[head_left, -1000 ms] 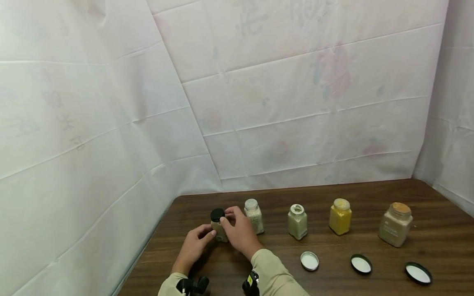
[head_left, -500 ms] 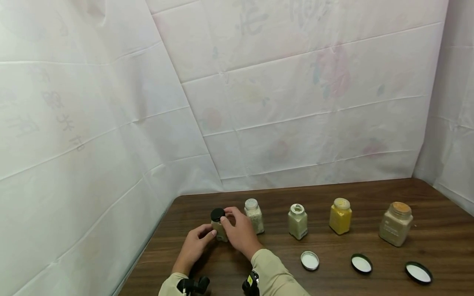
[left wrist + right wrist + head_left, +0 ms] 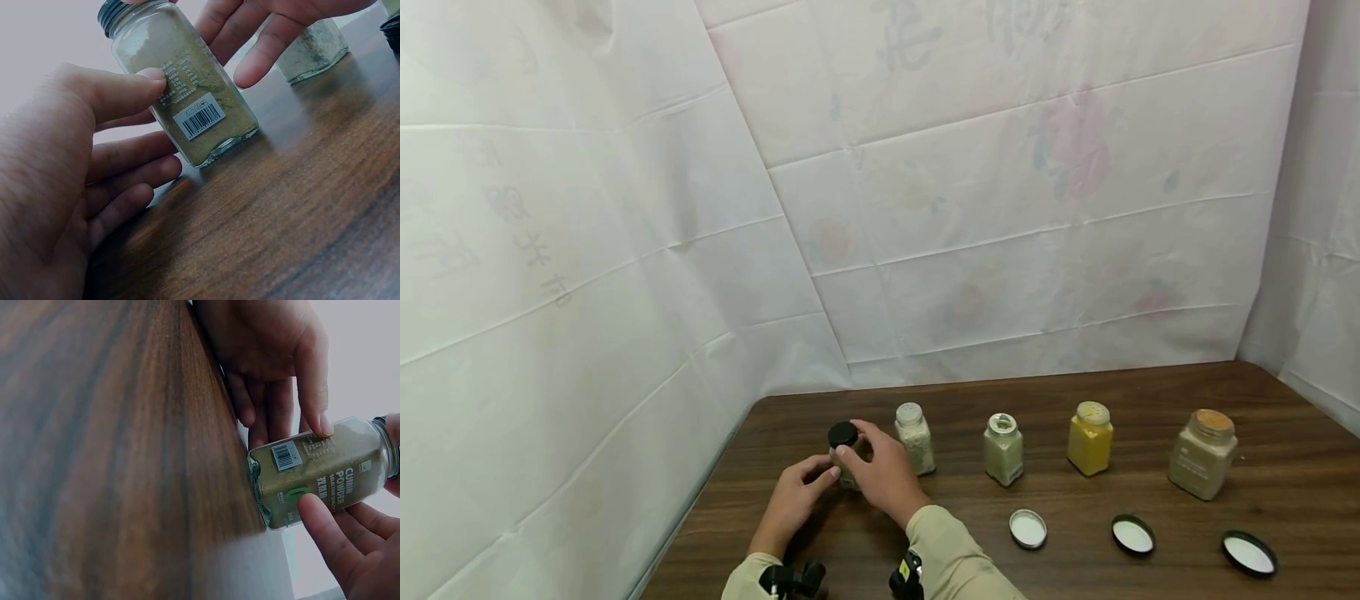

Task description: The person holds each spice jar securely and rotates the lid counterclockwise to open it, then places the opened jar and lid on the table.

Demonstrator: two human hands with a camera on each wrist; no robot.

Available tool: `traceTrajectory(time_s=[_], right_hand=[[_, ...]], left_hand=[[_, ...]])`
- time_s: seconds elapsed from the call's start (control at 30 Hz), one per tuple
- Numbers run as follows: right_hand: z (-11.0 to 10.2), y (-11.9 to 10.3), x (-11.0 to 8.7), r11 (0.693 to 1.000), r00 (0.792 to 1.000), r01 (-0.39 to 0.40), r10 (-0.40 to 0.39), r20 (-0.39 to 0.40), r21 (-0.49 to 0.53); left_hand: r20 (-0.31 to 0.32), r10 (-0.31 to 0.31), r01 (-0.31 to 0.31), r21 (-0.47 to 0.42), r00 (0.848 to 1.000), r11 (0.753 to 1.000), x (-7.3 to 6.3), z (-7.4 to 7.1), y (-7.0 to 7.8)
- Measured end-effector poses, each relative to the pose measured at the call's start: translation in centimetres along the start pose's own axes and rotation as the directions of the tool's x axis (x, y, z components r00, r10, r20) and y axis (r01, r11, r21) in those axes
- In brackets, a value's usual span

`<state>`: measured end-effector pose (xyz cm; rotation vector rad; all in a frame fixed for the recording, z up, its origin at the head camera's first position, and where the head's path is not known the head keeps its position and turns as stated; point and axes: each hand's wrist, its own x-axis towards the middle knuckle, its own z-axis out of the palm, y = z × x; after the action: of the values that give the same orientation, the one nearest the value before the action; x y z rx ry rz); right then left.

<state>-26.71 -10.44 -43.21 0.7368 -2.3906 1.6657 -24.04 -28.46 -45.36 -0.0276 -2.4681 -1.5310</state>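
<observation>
A square glass jar of cumin powder (image 3: 334, 472) with a black lid (image 3: 842, 433) stands upright at the table's left. My left hand (image 3: 795, 502) grips its body, the thumb (image 3: 134, 90) over the printed side and fingers behind. My right hand (image 3: 887, 471) pinches the lid with thumb and finger, while another fingertip (image 3: 315, 509) touches the label side. The barcode sticker (image 3: 199, 117) sits low on the jar, which is filled partway with brownish powder. Just right of it stands an uncapped jar of pale contents (image 3: 914, 440).
Farther right stand an uncapped jar of greenish powder (image 3: 1003, 452), a yellow one (image 3: 1089, 439) and a wider brown-topped one (image 3: 1202, 457). Upturned lids lie in front: one silver-rimmed (image 3: 1027, 529), two dark-rimmed (image 3: 1132, 535) (image 3: 1248, 553). White sheeting (image 3: 1000, 208) hangs behind the brown table (image 3: 1075, 575).
My right hand has turned at the lid, its thumb moving slightly left and down across the jar's front. The jar has shifted a touch to the right; my left hand holds nearly still.
</observation>
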Motion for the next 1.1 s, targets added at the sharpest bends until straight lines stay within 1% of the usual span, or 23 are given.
traceTrajectory(time_s=[0.13, 0.2, 0.23, 0.3, 0.4, 0.47, 0.53, 0.7, 1.1], right_hand=[[0.0, 0.1, -0.1, 1.0, 1.0, -0.023, 0.023, 0.0, 0.01], [0.0, 0.1, -0.1, 0.999, 0.999, -0.033, 0.033, -0.006, 0.018], [0.0, 0.1, -0.1, 0.999, 0.999, -0.038, 0.039, -0.011, 0.018], [0.0, 0.1, -0.1, 0.999, 0.999, -0.044, 0.044, -0.018, 0.027], [-0.1, 0.1, 0.0, 0.999, 0.999, -0.028, 0.029, -0.026, 0.043], [-0.1, 0.1, 0.0, 0.999, 0.999, -0.014, 0.016, -0.028, 0.047], [-0.1, 0.2, 0.0, 0.999, 1.0, 0.005, -0.003, -0.031, 0.045], [0.0, 0.3, 0.2, 0.999, 0.999, 0.025, -0.023, -0.041, 0.035], [-0.1, 0.6, 0.2, 0.999, 0.999, 0.021, -0.019, -0.049, 0.038]], left_hand=[[0.017, 0.005, -0.005, 0.001, 1.0, 1.0, -0.8, -0.3, 2.0], [0.022, 0.013, -0.013, 0.003, 1.0, 1.0, -1.1, -0.4, 2.6], [0.02, 0.017, -0.017, 0.006, 1.0, 1.0, -1.1, -0.5, 2.6], [0.009, 0.012, -0.012, 0.009, 1.0, 1.0, -0.9, -0.3, 2.0], [-0.009, 0.009, -0.009, 0.013, 1.0, 1.0, -0.2, -0.1, 0.6], [-0.009, -0.004, 0.004, 0.011, 1.0, 1.0, 0.3, 0.0, -0.5], [-0.003, 0.006, -0.006, 0.007, 1.0, 1.0, 0.4, -0.1, -0.9], [0.008, 0.028, -0.028, -0.002, 1.0, 1.0, 0.4, -0.2, -1.1], [0.007, 0.036, -0.036, 0.011, 0.999, 0.999, 0.4, -0.1, -1.0]])
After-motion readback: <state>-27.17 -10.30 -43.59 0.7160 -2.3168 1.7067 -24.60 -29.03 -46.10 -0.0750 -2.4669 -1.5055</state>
